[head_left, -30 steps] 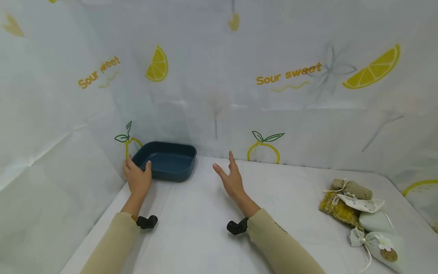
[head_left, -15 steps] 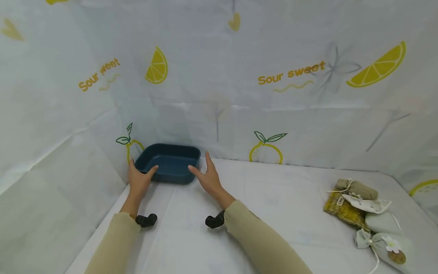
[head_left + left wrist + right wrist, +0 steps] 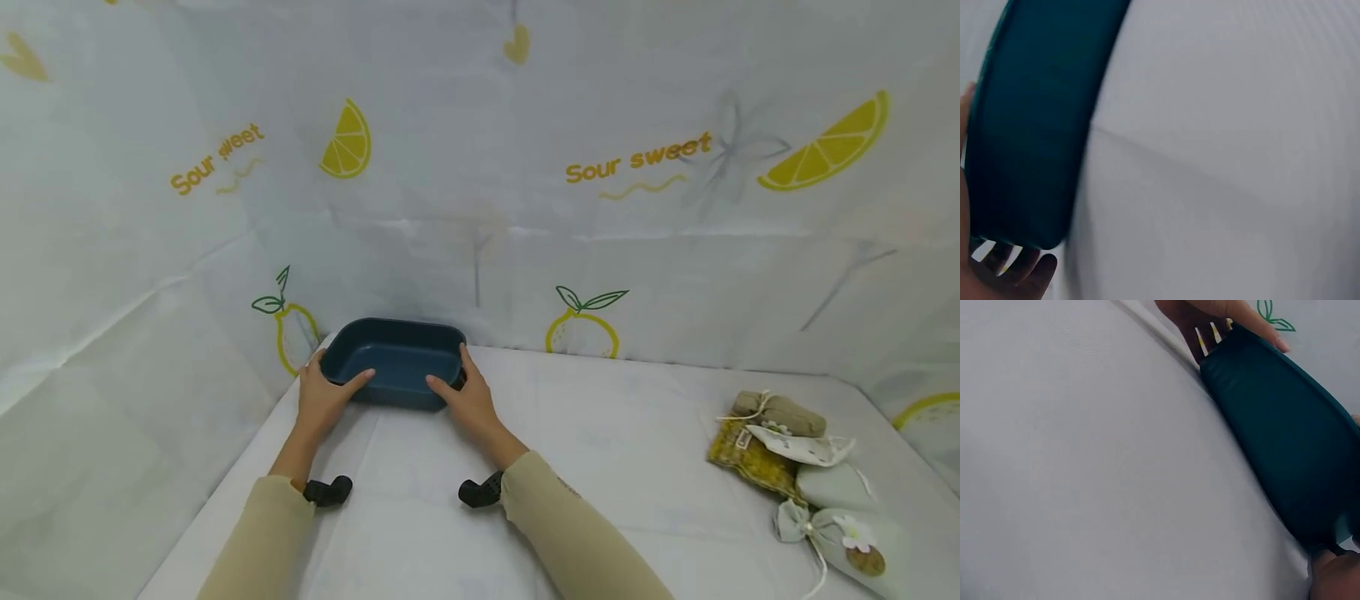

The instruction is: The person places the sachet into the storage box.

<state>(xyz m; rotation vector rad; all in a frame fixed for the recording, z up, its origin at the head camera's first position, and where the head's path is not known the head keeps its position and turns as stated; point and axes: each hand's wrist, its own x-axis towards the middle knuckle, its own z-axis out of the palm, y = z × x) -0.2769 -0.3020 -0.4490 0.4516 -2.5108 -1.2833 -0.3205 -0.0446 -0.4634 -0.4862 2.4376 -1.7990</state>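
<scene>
A dark blue, rounded rectangular basin (image 3: 397, 367) is held between both hands near the back left of the white table; whether its base touches the table I cannot tell. My left hand (image 3: 322, 400) grips its left end, the thumb at the near rim and the fingers along the side. At the opposite end, my right hand (image 3: 472, 404) grips in the same manner. The left wrist view shows the basin's outer wall (image 3: 1035, 125) with curled fingers (image 3: 1041, 275) at its end. In the right wrist view both hands appear at the basin's two ends.
On the right of the table lies a pile of small fabric pouches (image 3: 757, 458), with a pale flower-trimmed drawstring bag (image 3: 847, 533) in front. A white lemon-print sheet (image 3: 480, 183) hangs behind and along the left side. Black wrist cameras (image 3: 480, 490) sit on both wrists.
My right hand has moved left to the basin's right end and taken hold. Both hands now hold the basin, which has shifted to the right, away from the left sheet.
</scene>
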